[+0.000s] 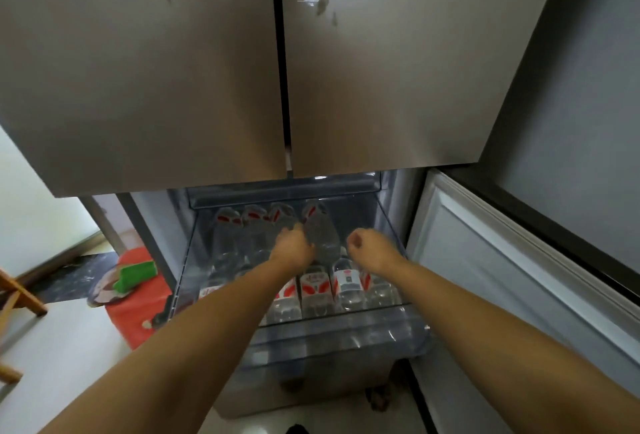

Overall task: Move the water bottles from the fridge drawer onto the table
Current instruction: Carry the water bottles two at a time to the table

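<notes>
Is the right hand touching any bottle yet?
Apart. The head view shows the right hand curled and empty, with a gap to the lifted bottle, which the left hand grips.

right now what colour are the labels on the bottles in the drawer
Red and white, on the water bottles at the drawer's front; head view.

The fridge drawer (398, 333) stands open at lower centre, reachable from above. Two upper doors (207, 70) overhang its back. Water bottles (313, 290) crowd the front and the back left; bare floor shows at the right back. An open lower door (502, 260) walls the right side; a red stool (138, 309) stands left.
</notes>
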`<action>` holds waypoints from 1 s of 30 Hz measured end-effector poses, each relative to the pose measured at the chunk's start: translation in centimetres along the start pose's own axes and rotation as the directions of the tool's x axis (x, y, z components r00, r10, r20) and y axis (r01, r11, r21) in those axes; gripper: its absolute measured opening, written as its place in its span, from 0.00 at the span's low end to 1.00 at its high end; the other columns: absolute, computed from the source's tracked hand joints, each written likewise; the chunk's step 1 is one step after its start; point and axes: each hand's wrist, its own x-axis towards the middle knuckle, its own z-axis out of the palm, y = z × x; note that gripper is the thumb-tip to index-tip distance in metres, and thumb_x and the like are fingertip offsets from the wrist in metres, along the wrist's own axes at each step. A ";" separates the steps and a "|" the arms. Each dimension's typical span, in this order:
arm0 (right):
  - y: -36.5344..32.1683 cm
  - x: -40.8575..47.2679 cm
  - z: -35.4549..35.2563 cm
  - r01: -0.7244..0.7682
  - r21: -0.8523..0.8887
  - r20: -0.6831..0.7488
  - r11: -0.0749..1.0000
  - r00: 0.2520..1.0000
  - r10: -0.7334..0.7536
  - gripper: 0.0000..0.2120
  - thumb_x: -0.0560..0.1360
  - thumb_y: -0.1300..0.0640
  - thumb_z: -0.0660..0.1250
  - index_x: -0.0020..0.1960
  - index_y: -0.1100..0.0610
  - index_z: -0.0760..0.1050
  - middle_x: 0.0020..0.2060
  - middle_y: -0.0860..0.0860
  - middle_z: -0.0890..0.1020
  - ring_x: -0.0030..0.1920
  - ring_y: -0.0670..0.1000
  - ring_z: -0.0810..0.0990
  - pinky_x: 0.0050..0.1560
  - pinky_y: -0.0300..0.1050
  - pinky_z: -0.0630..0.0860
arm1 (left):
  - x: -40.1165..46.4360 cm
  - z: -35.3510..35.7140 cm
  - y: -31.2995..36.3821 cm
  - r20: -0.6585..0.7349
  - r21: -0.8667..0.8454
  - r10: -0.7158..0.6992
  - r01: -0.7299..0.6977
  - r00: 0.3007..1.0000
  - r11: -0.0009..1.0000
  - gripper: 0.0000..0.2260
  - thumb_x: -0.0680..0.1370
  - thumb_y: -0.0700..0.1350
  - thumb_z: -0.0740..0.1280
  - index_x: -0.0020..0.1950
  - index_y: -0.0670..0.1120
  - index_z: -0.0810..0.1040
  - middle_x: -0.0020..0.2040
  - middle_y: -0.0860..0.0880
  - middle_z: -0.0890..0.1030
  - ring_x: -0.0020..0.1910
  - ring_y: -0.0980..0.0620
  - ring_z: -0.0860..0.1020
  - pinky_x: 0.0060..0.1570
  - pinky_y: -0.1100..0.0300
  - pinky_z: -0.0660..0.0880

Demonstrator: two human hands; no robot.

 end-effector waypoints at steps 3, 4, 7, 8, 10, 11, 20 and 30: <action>0.1 5.2 1.2 -0.019 -0.013 0.053 1.000 0.998 0.019 0.12 0.79 0.56 0.60 0.58 0.60 0.76 0.55 0.58 0.80 0.54 0.56 0.78 0.50 0.44 0.72 | 4.7 1.1 -0.8 0.004 0.051 -0.023 0.023 1.000 0.998 0.11 0.79 0.45 0.62 0.57 0.40 0.77 0.55 0.39 0.81 0.51 0.42 0.80 0.47 0.54 0.76; -0.1 6.6 1.6 -0.024 -0.024 0.067 0.999 0.997 0.025 0.14 0.80 0.54 0.60 0.60 0.61 0.76 0.57 0.59 0.80 0.56 0.57 0.78 0.51 0.45 0.72 | 5.9 1.7 -1.1 0.002 0.085 -0.024 0.024 1.000 0.996 0.13 0.80 0.45 0.60 0.60 0.39 0.76 0.57 0.38 0.80 0.54 0.41 0.79 0.50 0.53 0.75; -0.9 10.4 3.1 -0.008 -0.115 0.109 0.993 0.994 0.021 0.22 0.82 0.49 0.54 0.72 0.58 0.66 0.69 0.59 0.71 0.66 0.59 0.72 0.61 0.46 0.69 | 8.7 3.6 -2.3 0.094 0.190 -0.075 0.056 0.993 0.980 0.24 0.82 0.48 0.54 0.73 0.35 0.61 0.71 0.34 0.66 0.70 0.38 0.67 0.70 0.48 0.64; -1.3 11.0 3.5 0.009 -0.146 0.138 0.989 0.990 0.011 0.23 0.83 0.50 0.52 0.75 0.58 0.61 0.72 0.59 0.66 0.70 0.58 0.68 0.66 0.46 0.65 | 9.8 4.8 -3.0 0.110 0.210 -0.090 0.065 0.990 0.975 0.27 0.82 0.52 0.52 0.75 0.36 0.57 0.74 0.34 0.62 0.73 0.37 0.63 0.73 0.45 0.58; -2.0 11.9 4.5 0.004 -0.139 0.185 0.990 0.983 0.022 0.22 0.83 0.54 0.51 0.76 0.59 0.58 0.75 0.59 0.62 0.73 0.57 0.63 0.70 0.43 0.58 | 10.9 6.3 -3.7 0.088 0.233 -0.126 0.102 0.988 0.967 0.36 0.78 0.62 0.51 0.78 0.42 0.47 0.77 0.34 0.49 0.76 0.35 0.50 0.75 0.41 0.47; -2.2 12.3 5.1 -0.016 -0.108 0.202 0.994 0.979 0.037 0.22 0.83 0.55 0.52 0.75 0.59 0.58 0.74 0.58 0.63 0.73 0.56 0.64 0.70 0.43 0.58 | 11.1 6.2 -3.5 0.073 0.236 -0.136 0.116 0.988 0.965 0.39 0.77 0.64 0.53 0.79 0.45 0.42 0.78 0.36 0.42 0.76 0.34 0.42 0.75 0.41 0.41; -1.9 14.0 7.1 -0.127 0.045 0.172 0.991 0.978 0.118 0.14 0.80 0.50 0.59 0.64 0.53 0.70 0.60 0.55 0.77 0.51 0.51 0.75 0.56 0.44 0.71 | 12.6 5.0 -3.0 0.134 0.199 -0.261 0.232 0.956 0.952 0.46 0.75 0.61 0.64 0.77 0.44 0.37 0.76 0.36 0.37 0.77 0.37 0.40 0.75 0.45 0.41; -2.3 9.8 5.5 -0.149 0.040 0.245 0.988 0.960 0.135 0.19 0.83 0.53 0.53 0.69 0.61 0.69 0.66 0.61 0.74 0.65 0.59 0.73 0.62 0.46 0.69 | 9.4 2.0 -1.2 0.204 0.123 -0.193 0.170 0.960 0.978 0.24 0.79 0.52 0.62 0.70 0.41 0.64 0.69 0.40 0.68 0.68 0.44 0.68 0.69 0.54 0.65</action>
